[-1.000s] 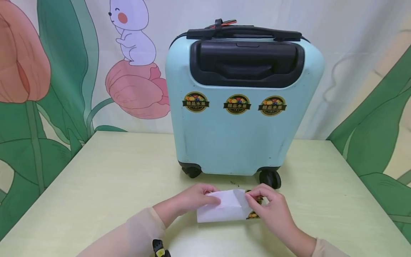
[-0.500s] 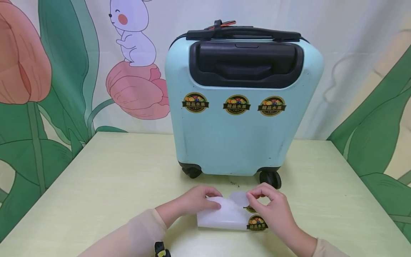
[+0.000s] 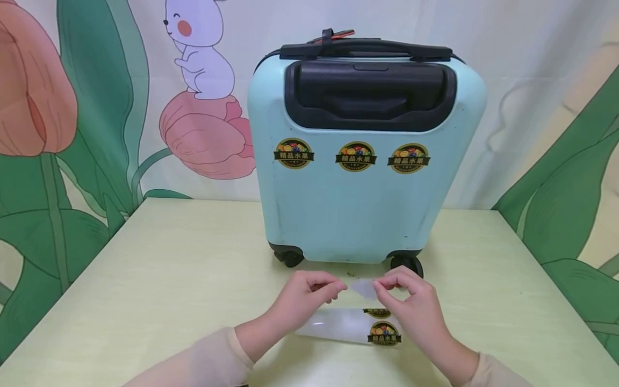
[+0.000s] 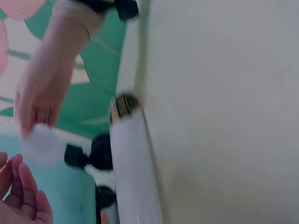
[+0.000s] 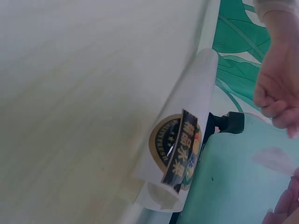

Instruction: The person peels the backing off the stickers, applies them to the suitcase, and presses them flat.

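Observation:
My right hand (image 3: 411, 303) pinches a peeled round sticker (image 3: 364, 288) between thumb and index finger, its pale back showing. Just left of the sticker's edge, my left hand (image 3: 302, 298) has thumb and index fingertip close together with nothing between them. In the left wrist view the sticker (image 4: 43, 145) hangs from the right hand's fingertips. Below both hands, a rolled-up sticker sheet (image 3: 333, 325) lies on the table, with fruit labels in black and gold at its right end. The right wrist view shows one label (image 5: 175, 150) on the roll close up.
A light blue suitcase (image 3: 348, 209) stands upright behind the hands, its black wheels on the table (image 3: 193, 258). Three matching stickers, one in the middle (image 3: 355, 156), form a row across its shell. A printed curtain (image 3: 203, 134) hangs behind.
My right hand has peeled the sticker off the sheet and lifted it slightly. My left hand has let go of the sheet and moved up and right toward the sticker. The sheet has curled into a roll.

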{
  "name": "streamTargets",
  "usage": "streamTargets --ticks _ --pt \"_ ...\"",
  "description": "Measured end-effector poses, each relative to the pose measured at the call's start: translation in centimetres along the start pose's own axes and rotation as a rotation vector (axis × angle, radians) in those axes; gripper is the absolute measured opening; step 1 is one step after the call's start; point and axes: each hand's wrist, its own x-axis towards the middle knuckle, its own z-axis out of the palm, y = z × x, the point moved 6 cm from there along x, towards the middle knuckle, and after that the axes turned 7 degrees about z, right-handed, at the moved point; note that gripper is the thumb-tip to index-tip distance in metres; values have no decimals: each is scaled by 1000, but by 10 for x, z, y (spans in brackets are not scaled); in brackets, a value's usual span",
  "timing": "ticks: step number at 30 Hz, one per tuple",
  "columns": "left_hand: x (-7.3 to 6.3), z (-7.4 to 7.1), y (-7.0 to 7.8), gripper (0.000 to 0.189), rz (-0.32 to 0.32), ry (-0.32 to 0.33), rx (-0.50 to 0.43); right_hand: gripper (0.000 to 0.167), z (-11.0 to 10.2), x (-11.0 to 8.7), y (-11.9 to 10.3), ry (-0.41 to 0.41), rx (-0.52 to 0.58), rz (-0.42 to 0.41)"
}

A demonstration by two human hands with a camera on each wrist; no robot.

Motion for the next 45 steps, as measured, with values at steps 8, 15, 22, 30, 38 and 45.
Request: streamTargets --ticks 8,15,22,30,38,45 --pt "-8 25 -3 28 -272 -10 -315 21 2 -1 -12 23 -148 -247" --pt "-8 27 -2 27 -295 11 -364 3 9 -5 -19 16 -250 -366" --pt "-5 27 -4 29 -290 52 -384 33 13 -10 -24 46 -317 -511" --pt "-1 21 -12 27 -310 124 -394 31 11 -11 -34 90 -247 -621" --pt "2 1 -12 24 -214 203 -314 26 -2 8 -2 -37 -55 -61" --pt "4 -9 -12 23 -175 264 -284 18 7 12 14 -190 140 343"
